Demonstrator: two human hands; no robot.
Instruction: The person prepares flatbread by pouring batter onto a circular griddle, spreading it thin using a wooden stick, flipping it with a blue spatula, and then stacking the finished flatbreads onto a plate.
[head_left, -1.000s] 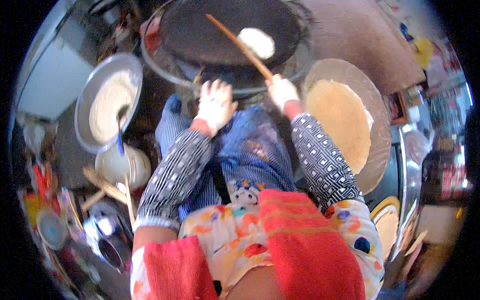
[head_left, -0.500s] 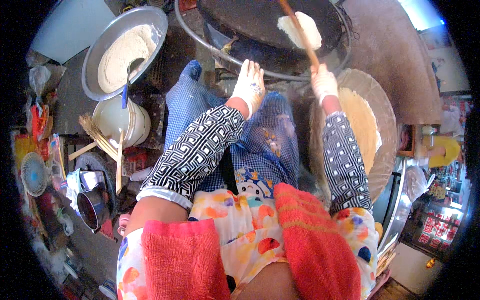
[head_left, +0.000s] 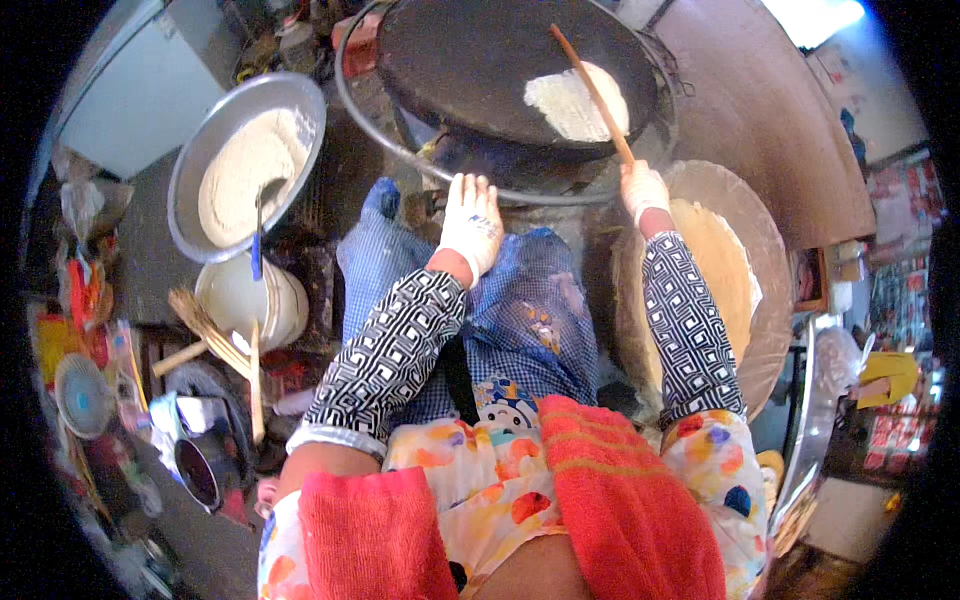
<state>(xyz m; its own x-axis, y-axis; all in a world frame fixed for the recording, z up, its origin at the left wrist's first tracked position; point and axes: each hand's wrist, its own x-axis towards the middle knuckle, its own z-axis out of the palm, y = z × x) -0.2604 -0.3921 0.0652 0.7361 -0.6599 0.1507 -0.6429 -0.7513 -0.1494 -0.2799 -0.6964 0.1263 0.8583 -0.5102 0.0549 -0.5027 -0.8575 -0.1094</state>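
My right hand [head_left: 642, 190], in a white glove, is closed around the near end of a thin wooden stick [head_left: 584, 76]. The stick lies across a patch of pale batter [head_left: 560, 108] on the right part of a large round dark griddle [head_left: 455, 62]. My left hand [head_left: 473, 225], also gloved, is held flat with its fingers stretched out and holds nothing. It is by the griddle's metal rim ring [head_left: 395, 158], over my blue checked apron; whether it touches the ring I cannot tell.
To the left, a metal basin [head_left: 187, 200] of batter holds a blue-handled ladle [head_left: 257, 255], above a white bucket [head_left: 290, 305] with a straw brush [head_left: 205, 330] beside it. A thin round flatbread [head_left: 715, 275] lies on a covered round stand [head_left: 770, 330] at right, under my forearm.
The view has shifted, bringing the griddle lower and the stick's far end into sight. My right hand keeps its grip on the stick over the batter; my left hand stays flat.
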